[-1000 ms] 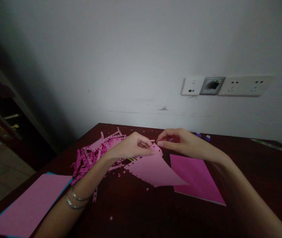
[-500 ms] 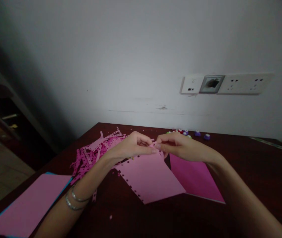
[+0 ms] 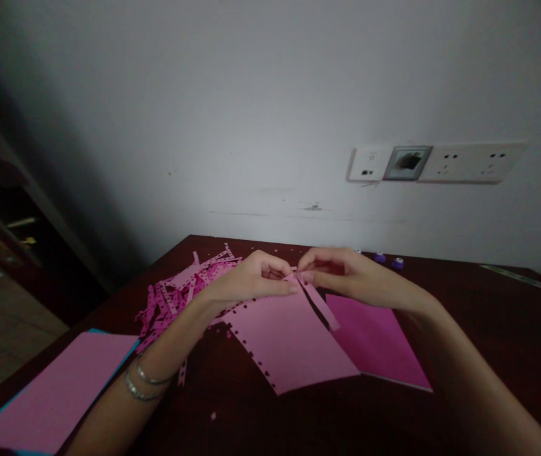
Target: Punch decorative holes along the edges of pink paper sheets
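Note:
Over the middle of the table, my left hand [image 3: 257,277] is closed, pinching the top corner of a light pink sheet of paper [image 3: 294,345]. Small notches or punched shapes run along the sheet's left edge. My right hand [image 3: 349,273] is closed in a pinch on a narrow pink paper strip [image 3: 322,308], partly split from the sheet's right edge. A dark gap shows between strip and sheet, and they still meet near my fingertips. Behind the strip, to the right, lies a magenta sheet [image 3: 377,342].
A heap of punched pink paper strips [image 3: 170,301] lies left of my hands. Nearer on the left are a pink sheet [image 3: 61,389] and blue paper under it. Small purple craft punches [image 3: 397,263] stand near the wall, below a socket panel [image 3: 460,163].
The strip at the sheet's right edge has come apart further and now hangs down to the right. My right hand has shifted slightly, hiding more of the small punches.

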{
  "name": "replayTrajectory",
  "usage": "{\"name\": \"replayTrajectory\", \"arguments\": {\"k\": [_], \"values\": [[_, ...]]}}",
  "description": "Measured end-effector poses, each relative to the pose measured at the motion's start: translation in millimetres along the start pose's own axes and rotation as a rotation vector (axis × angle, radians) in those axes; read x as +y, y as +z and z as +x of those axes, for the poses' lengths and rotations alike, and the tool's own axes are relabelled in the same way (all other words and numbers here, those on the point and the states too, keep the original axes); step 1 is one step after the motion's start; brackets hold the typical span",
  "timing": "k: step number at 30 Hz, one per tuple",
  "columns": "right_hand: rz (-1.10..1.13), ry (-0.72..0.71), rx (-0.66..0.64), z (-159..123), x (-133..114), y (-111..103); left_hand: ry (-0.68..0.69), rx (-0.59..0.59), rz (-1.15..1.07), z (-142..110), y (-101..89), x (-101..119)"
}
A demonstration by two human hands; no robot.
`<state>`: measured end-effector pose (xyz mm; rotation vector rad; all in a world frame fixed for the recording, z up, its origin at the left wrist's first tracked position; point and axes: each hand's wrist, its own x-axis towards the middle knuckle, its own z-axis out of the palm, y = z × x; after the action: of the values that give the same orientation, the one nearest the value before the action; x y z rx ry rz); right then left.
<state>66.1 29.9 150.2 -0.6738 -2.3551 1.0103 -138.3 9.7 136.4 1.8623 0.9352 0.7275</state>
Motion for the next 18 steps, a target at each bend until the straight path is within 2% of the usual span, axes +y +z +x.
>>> {"name": "replayTrajectory", "arguments": {"k": [2,4,6,9,13,18], "values": [[-0.046,0.037,0.160,-0.3,2.0,-1.6,-0.025,0.060,0.013,1.4,-1.2,-2.9],[-0.097,0.079,0.217,-0.5,3.9,-2.2,-0.041,0.133,0.023,3.7,-1.2,-6.0],[-0.125,0.104,0.122,-0.2,5.2,-1.3,-0.037,0.188,0.009,6.1,0.4,-8.3],[-0.171,0.077,-0.023,2.1,7.1,1.9,0.003,0.201,-0.038,8.7,4.4,-8.8],[-0.174,0.025,-0.067,4.8,10.3,3.1,0.004,0.195,-0.001,8.7,6.4,-5.6],[-0.091,0.038,-0.140,3.2,10.7,1.5,0.022,0.155,0.067,6.9,6.4,-2.4]]}}
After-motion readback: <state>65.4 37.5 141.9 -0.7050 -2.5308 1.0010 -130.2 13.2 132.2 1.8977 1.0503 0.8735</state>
